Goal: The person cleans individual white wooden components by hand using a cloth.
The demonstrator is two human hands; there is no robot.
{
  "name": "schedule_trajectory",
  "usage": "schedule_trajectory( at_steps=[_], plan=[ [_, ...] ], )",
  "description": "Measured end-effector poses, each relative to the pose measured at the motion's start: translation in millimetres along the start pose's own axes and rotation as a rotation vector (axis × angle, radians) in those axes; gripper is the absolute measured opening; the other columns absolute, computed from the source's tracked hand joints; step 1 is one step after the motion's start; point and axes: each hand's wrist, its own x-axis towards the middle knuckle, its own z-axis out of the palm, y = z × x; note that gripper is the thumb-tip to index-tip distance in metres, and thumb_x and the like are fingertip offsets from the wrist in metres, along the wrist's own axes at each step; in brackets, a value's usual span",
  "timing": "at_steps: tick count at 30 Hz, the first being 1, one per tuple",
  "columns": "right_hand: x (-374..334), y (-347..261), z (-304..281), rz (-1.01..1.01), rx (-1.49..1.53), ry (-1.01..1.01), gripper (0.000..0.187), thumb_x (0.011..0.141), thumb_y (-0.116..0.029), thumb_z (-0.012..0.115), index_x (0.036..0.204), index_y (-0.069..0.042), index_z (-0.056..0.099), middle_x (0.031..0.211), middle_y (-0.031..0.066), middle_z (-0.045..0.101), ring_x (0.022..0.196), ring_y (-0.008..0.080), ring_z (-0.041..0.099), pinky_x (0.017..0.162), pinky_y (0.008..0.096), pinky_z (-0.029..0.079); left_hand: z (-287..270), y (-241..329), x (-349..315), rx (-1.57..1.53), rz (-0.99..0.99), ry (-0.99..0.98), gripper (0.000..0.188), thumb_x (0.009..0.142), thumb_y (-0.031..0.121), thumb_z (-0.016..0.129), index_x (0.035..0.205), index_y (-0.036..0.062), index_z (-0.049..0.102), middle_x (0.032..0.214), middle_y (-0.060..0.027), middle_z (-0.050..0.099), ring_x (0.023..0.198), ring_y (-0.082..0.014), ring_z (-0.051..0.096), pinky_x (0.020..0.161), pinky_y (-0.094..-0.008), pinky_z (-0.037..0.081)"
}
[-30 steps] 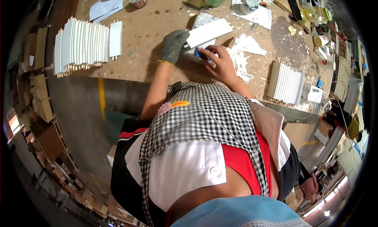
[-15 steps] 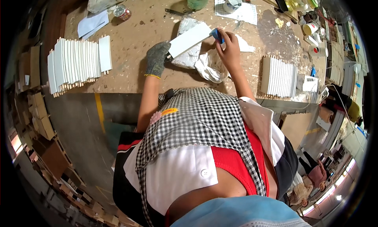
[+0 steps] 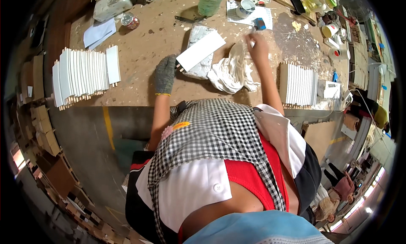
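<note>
A white painted board (image 3: 201, 50) with wooden pegs at its end lies slantwise on a white wrapped block (image 3: 200, 66). My left hand (image 3: 165, 76), in a grey knitted glove, rests on the table beside the board's pegged end, fingers extended and empty. My right hand (image 3: 259, 48) is bare and somewhat blurred; its fingers look loosely apart with nothing visible in them. Beyond it, a small blue block (image 3: 259, 23) is at the edge of a printed paper sheet (image 3: 237, 17). Below and left of that hand lies a crumpled white cloth (image 3: 230, 73).
A row of white pegged boards (image 3: 82, 75) stands at the left, another row (image 3: 299, 84) at the right. Along the back are a red-labelled jar (image 3: 130, 20), a green container (image 3: 210, 2), a paint cup (image 3: 245, 9) and a dark flat blade (image 3: 189, 16).
My right hand has let go of the blue block, which now sits farther back on the paper. The left hand has come off the board, which has shifted slightly toward me and lies on the wrapped block.
</note>
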Motion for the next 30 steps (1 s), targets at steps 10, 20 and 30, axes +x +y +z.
schedule_trajectory(
  at_steps=[10,20,30],
  plan=[
    [-87,-66,-2,0.014,0.172,-0.188,0.016,0.092,-0.018,0.068,0.100,-0.004,0.072,0.089,0.0160,0.067,0.071,0.0324,0.066,0.062,0.0404,0.052,14,-17,-11,0.333,0.722,-0.167,0.101,0.080,0.010,0.084,0.156,0.0032,0.019,0.146,-0.0155,0.043,0.115,-0.0247,0.055,0.099,-0.0355,0.051],
    [-34,-131,53,-0.507,-0.292,-0.326,0.040,0.104,-0.038,0.044,0.136,-0.021,0.060,0.146,0.0004,0.054,0.141,0.0194,0.043,0.119,0.0517,0.024,46,-33,-2,-0.304,0.332,-0.262,0.087,0.085,0.018,0.078,0.151,-0.0022,0.025,0.140,-0.0181,0.053,0.123,-0.0269,0.056,0.104,-0.0370,0.047],
    [-34,-87,68,-0.543,-0.368,-0.174,0.027,0.099,-0.030,0.049,0.114,-0.019,0.069,0.148,0.0054,0.052,0.140,0.0205,0.044,0.120,0.0597,0.019,50,-26,-8,-0.271,0.356,-0.215,0.105,0.077,0.011,0.084,0.155,-0.0001,0.015,0.137,-0.0199,0.054,0.124,-0.0287,0.056,0.101,-0.0381,0.049]
  ],
)
